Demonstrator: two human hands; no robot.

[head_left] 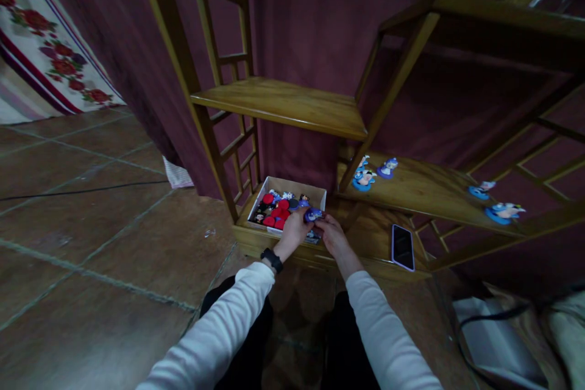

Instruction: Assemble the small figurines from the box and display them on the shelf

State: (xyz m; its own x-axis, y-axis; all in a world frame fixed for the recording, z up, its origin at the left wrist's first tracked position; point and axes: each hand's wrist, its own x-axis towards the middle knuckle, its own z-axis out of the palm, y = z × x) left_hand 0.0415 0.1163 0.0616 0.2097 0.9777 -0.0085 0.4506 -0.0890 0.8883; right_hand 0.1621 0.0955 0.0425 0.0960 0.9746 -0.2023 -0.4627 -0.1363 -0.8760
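My left hand point(295, 231) is closed on a small purple-and-blue figurine point(312, 214) above the right side of a cardboard box point(323, 198). Fingers of my right hand point(333, 233) meet the same figurine from the right; its fingertips are partly hidden, but they look pinched on it. Inside the box lie several more figurines, some with red round bases point(280, 214) turned up and some with dark or purple ones. The box sits on the lowest board of a wooden shelf unit.
Blue-based figurines point(364, 180) and a purple-based figurine point(387, 168) stand on the right shelf point(425, 192), with further figurines point(503, 212) at its far end. A phone point(403, 247) lies on the lowest board. An upper shelf point(283, 103) overhangs the box. A cable point(82, 189) crosses the floor.
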